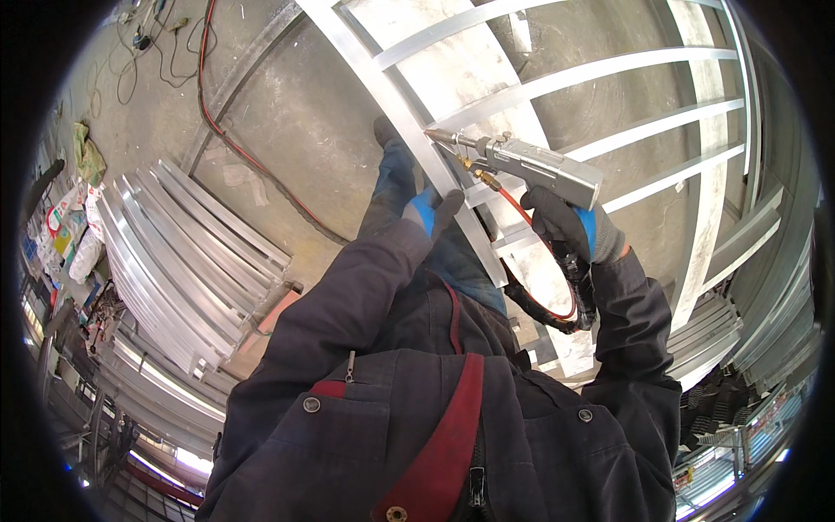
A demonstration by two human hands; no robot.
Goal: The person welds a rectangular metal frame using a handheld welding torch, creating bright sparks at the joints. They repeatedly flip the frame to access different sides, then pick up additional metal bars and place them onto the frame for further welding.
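Concrete floor below, right hand (pixel 570 228) fingers clamped on a welding gun (pixel 531 165); left hand (pixel 430 211) fingers curled against the metal frame (pixel 409 117).

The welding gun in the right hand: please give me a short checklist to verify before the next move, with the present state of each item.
1. Right hand grips the welding gun: ok.
2. Gun nozzle meets the metal frame: ok.
3. Left hand is away from the nozzle: ok.
4. Both hands gloved: ok.
5. Red hose free of kinks: cannot tell.
6. Frame fixed firmly: cannot tell.
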